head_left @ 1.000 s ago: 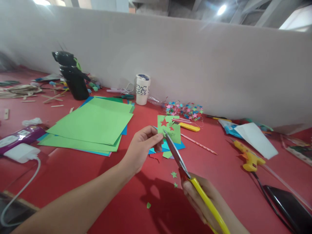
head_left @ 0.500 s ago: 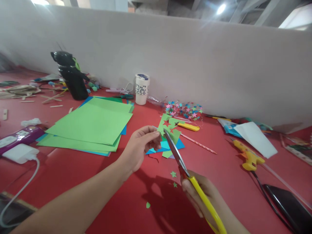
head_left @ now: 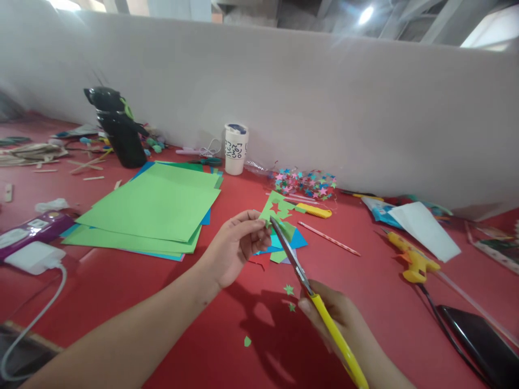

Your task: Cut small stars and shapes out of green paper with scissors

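Between the thumb and fingers of my left hand [head_left: 239, 240] is a small green paper piece [head_left: 268, 204] with star-shaped holes cut through it. My right hand [head_left: 330, 313] grips yellow-handled scissors [head_left: 292, 260], whose blade tips meet the paper close to my left fingertips. Two small green paper stars [head_left: 288, 290] lie on the red table below the blades, and a small green scrap [head_left: 247, 341] rests nearer to me. Under the held paper are blue paper scraps [head_left: 299, 239], along with red and green ones.
Green paper sheets [head_left: 154, 202] are stacked at left, near a black bottle [head_left: 124, 135] and a white cup [head_left: 236, 150]. Behind my hands lie a star garland [head_left: 306, 183] and a yellow cutter [head_left: 314, 210]. A glue gun [head_left: 413, 258] and a black phone-like object [head_left: 478, 343] are at right.
The green paper has turned and tilted in my left hand, its right side now bent downward. The scissors have stayed at the paper, their blades looking closer together.
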`<state>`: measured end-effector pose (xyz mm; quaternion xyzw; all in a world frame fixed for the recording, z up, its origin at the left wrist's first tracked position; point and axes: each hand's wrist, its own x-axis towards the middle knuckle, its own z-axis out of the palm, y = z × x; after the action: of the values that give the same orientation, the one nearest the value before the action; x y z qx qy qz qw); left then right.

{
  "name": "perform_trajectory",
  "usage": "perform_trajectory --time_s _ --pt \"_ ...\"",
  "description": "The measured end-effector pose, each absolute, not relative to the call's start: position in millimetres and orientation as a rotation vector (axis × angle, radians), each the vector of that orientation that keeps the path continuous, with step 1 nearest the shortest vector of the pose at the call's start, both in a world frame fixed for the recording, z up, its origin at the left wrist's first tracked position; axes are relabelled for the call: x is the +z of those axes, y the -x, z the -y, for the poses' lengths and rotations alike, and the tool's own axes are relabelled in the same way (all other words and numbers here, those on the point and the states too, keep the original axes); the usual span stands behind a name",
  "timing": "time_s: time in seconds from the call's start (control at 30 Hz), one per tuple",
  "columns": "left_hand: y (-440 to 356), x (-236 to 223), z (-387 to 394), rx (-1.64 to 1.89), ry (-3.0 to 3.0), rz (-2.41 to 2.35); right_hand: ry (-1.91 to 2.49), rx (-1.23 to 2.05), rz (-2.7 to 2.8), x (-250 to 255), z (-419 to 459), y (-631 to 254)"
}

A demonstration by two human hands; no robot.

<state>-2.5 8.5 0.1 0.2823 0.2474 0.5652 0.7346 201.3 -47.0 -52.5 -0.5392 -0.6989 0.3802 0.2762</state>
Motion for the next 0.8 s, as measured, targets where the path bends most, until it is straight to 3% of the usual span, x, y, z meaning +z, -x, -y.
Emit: perform_trajectory --time_s 0.33,0.8 --pt "3 6 -7 1.157 -0.628 -0.584 1.461 0.942 1.923 -45 47 -195" --pt "5 10 -11 1.201 -0.685 -0.708 1.507 1.082 1.972 -36 40 -195"
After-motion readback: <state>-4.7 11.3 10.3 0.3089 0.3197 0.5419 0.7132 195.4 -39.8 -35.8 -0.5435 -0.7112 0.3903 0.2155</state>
